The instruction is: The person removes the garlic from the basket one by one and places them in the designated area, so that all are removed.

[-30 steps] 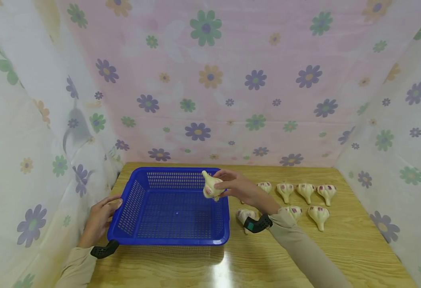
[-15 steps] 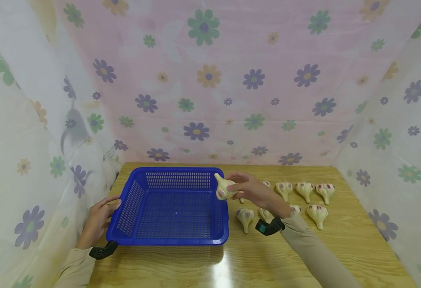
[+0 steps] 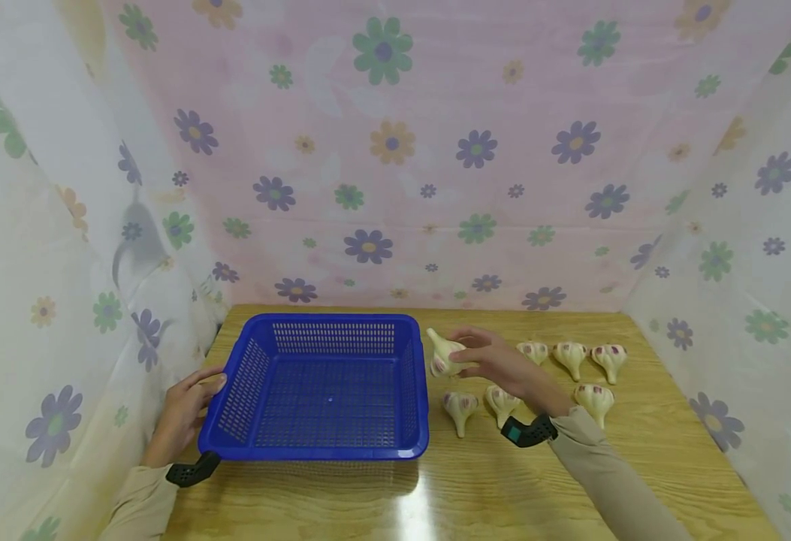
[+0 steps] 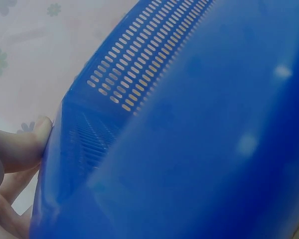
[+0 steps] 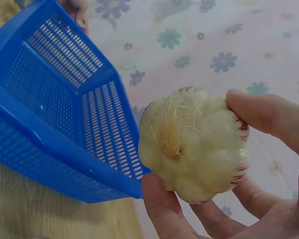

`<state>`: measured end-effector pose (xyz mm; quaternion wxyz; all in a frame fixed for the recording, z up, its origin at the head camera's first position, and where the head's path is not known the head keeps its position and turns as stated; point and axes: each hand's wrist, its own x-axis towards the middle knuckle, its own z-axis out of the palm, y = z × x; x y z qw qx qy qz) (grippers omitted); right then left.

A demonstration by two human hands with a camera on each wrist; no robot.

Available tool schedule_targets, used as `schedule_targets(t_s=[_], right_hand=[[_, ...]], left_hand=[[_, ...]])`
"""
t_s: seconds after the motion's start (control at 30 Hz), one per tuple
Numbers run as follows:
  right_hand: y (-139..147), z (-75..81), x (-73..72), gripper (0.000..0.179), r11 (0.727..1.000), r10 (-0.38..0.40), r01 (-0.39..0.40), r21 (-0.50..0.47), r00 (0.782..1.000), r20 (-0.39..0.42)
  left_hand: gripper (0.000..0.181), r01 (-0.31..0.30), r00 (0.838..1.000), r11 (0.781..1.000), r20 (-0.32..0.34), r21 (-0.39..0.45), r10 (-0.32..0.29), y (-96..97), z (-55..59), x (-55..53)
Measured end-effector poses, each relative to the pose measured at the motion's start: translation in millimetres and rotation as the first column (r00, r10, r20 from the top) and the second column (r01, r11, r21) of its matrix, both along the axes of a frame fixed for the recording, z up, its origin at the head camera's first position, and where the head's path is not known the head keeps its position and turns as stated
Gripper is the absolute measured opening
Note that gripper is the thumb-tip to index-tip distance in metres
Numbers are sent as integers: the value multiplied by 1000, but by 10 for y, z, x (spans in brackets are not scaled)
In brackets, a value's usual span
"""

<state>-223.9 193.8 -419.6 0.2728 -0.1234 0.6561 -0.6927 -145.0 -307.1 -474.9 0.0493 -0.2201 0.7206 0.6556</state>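
Note:
My right hand (image 3: 499, 366) pinches a garlic bulb (image 3: 444, 355) between thumb and fingers, raised just beyond the right rim of a blue plastic basket (image 3: 330, 454). In the right wrist view the bulb (image 5: 194, 144) turns its root tuft to the camera, with purple streaks along one side. At the basket's left rim, my left hand (image 3: 182, 413) grips the edge. The left wrist view has that thumb (image 4: 25, 149) against the rim of the basket (image 4: 154, 164), with the other fingers partly hidden below it. No garlic shows inside the basket.
Several more garlic bulbs lie in two rows on the wooden table (image 3: 490, 488) right of the basket, among them one bulb (image 3: 460, 409) near its right wall and another (image 3: 610, 361) at the far right. Floral cloth (image 3: 530, 195) encloses the back and both sides.
The right hand has moved right with the garlic bulb, from above the basket's right part to outside its rim. My left hand keeps its place on the rim.

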Motion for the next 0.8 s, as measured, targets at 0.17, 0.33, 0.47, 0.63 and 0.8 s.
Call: schedule_targets(t_s=[0.17, 0.33, 0.47, 0.63, 0.8], right_hand=[[97, -7, 7, 27, 1000, -23, 23, 20, 1000, -2], [197, 24, 27, 34, 998, -47, 47, 48, 999, 3], [268, 35, 40, 32, 997, -65, 64, 54, 998, 5], [351, 39, 52, 31, 996, -64, 64, 60, 998, -2], [436, 43, 57, 30, 997, -56, 57, 48, 998, -13]], left_hand=[[54, 0, 1000, 1000, 2, -2, 0, 5, 6, 0], [54, 5, 1000, 1000, -5, -2, -5, 2, 4, 6], [55, 8, 1000, 1000, -7, -1, -8, -2, -2, 4], [56, 8, 1000, 1000, -4, -1, -8, -6, -10, 2], [56, 11, 1000, 1000, -6, -1, -11, -8, -17, 3]])
